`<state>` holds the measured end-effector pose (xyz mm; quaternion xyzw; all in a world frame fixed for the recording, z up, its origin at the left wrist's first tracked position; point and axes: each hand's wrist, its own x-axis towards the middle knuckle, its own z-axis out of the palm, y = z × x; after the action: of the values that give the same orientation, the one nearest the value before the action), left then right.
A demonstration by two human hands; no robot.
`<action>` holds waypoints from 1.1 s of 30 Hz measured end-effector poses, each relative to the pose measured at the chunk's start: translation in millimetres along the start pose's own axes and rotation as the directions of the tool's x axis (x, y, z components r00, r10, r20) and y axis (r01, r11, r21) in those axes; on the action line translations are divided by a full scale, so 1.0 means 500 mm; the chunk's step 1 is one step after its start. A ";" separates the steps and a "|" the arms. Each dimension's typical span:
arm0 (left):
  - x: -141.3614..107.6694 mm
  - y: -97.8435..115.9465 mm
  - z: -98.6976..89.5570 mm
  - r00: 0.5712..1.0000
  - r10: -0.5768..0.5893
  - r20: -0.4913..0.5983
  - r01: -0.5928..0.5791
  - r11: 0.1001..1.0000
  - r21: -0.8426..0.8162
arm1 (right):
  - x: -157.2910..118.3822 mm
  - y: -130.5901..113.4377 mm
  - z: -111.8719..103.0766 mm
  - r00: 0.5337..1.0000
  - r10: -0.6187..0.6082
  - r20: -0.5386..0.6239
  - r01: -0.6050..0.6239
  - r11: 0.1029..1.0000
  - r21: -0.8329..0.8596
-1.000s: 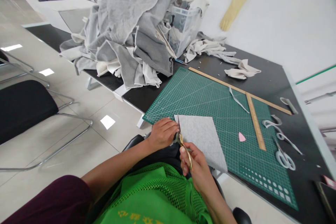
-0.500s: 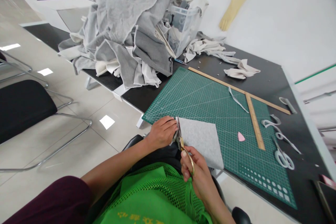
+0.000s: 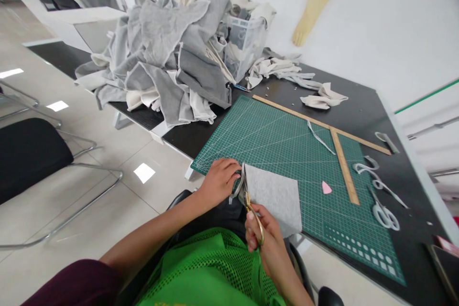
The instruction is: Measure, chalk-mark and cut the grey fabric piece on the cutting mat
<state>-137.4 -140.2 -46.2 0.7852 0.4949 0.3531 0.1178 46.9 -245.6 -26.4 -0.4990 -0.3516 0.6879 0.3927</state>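
A piece of light grey fabric lies over the front edge of the green cutting mat. My right hand is closed around the gold handles of a pair of scissors, whose blades point away from me along the fabric's left edge. Beside the blades, a narrow grey strip curls away from the fabric. My left hand pinches this strip near the blade tips, its fingertips partly hidden.
A T-shaped wooden ruler and white-handled scissors lie on the mat, with a pink triangular chalk. Loose fabric strips are at right. A large heap of grey cloth and a clear plastic bin stand behind.
The strip now hangs apart from the fabric along the blades, curling toward my left hand. The scissors' blades look closer together. The view has shifted slightly.
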 end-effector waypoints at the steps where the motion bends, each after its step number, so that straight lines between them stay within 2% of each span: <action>1: 0.004 -0.001 -0.004 1.000 0.018 0.019 -0.018 1.000 0.016 | -0.001 -0.002 0.002 1.000 0.002 -0.002 -0.002 1.000 0.010; 5: 0.008 -0.007 -0.011 0.980 0.168 0.103 -0.176 0.982 0.075 | -0.004 -0.009 0.008 1.000 0.012 -0.013 -0.011 0.999 0.046; 8: 0.005 -0.010 -0.007 0.963 0.244 0.114 -0.249 0.968 0.035 | -0.003 -0.006 0.005 1.000 0.012 -0.015 -0.011 0.998 0.060; 10: 0.005 -0.008 -0.004 0.978 0.196 0.070 -0.193 0.980 -0.050 | -0.005 -0.003 -0.002 1.000 -0.011 -0.011 0.011 0.999 0.048; 12: 0.008 -0.003 -0.005 0.998 0.068 0.014 -0.065 0.984 -0.167 | -0.008 -0.002 -0.010 0.999 -0.041 0.001 0.041 0.999 0.027; 14: 0.015 0.006 -0.009 1.000 -0.017 0.013 0.020 0.957 -0.288 | -0.011 -0.006 -0.017 0.998 -0.068 0.017 0.068 0.997 0.021; 16: 0.023 0.019 -0.011 0.999 -0.013 0.051 0.031 0.931 -0.363 | -0.011 -0.017 -0.020 0.995 -0.090 0.030 0.089 0.995 0.033; 18: 0.031 0.036 -0.007 0.996 -0.021 0.085 0.051 0.928 -0.368 | -0.007 -0.033 -0.022 0.993 -0.112 0.038 0.110 0.993 0.051; 20: 0.036 0.052 0.006 0.988 -0.109 0.107 0.139 0.929 -0.343 | 0.001 -0.052 -0.022 0.990 -0.136 0.034 0.133 0.989 0.068; 22: 0.043 0.065 0.022 0.969 -0.159 0.187 0.223 0.890 -0.399 | 0.008 -0.072 -0.024 0.987 -0.160 -0.007 0.160 0.982 0.101; 25: 0.063 0.068 0.041 0.950 -0.155 0.272 0.276 0.826 -0.492 | 0.011 -0.100 -0.030 0.984 -0.161 -0.074 0.173 0.965 0.199; 27: 0.089 0.059 0.039 0.955 -0.129 0.267 0.245 0.849 -0.467 | 0.006 -0.114 -0.037 0.985 -0.155 -0.074 0.170 0.947 0.273; 29: 0.126 0.045 0.027 0.957 -0.049 0.286 0.159 0.913 -0.375 | -0.003 -0.124 -0.047 0.987 -0.154 -0.050 0.162 0.931 0.327; 31: 0.172 0.031 0.010 0.943 0.054 0.330 0.010 0.982 -0.191 | -0.010 -0.127 -0.058 0.990 -0.137 -0.017 0.135 0.928 0.347; 33: 0.220 0.022 -0.002 0.917 0.154 0.368 -0.182 0.983 0.041 | -0.013 -0.126 -0.070 0.995 -0.102 -0.007 0.098 0.930 0.355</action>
<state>-101.9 -51.0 8.4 0.8802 0.4082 0.1921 0.1473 93.7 -220.0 22.7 -0.3974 -0.2488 0.7219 0.5089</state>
